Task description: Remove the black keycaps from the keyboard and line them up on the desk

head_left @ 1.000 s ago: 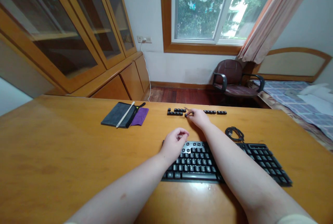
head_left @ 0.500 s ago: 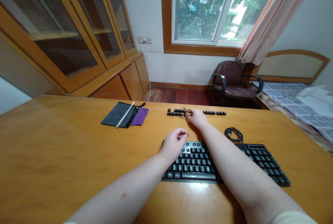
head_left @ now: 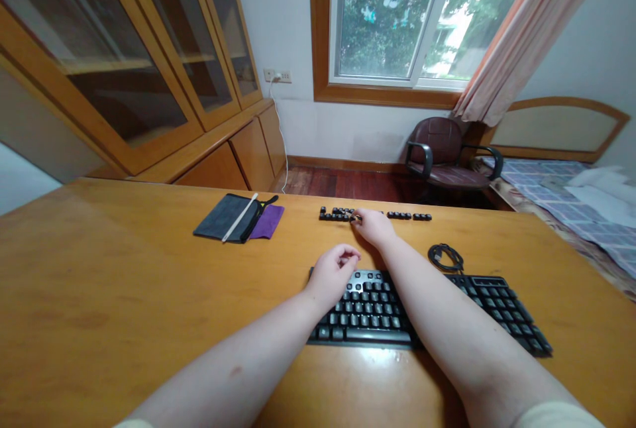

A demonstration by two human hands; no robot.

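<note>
A black keyboard (head_left: 375, 312) lies before me, with some keycaps off at its upper left, where bare key posts show. My left hand (head_left: 332, 275) rests over that corner, fingers curled and thumb near the fingertips; what it may hold is hidden. My right hand (head_left: 373, 226) reaches across the keyboard to loose black keycaps (head_left: 338, 217) lined up near the desk's far edge. Its fingers are pinched on a small, thin, brownish tool (head_left: 356, 217), mostly covered by the hand, whose tip is among the keycaps. More keycaps (head_left: 400, 215) lie right of this hand.
A coiled black cable (head_left: 446, 257) lies behind the keyboard. At the left are a grey pouch (head_left: 218, 219), a purple cloth (head_left: 268, 222) and a pale stick (head_left: 240, 217) across the pouch. Beyond the desk stands a brown armchair (head_left: 437, 150).
My right hand has shifted slightly left along the keycap row, and the thin tool's tip has come down among the keycaps. The left hand and the keyboard have stayed in place.
</note>
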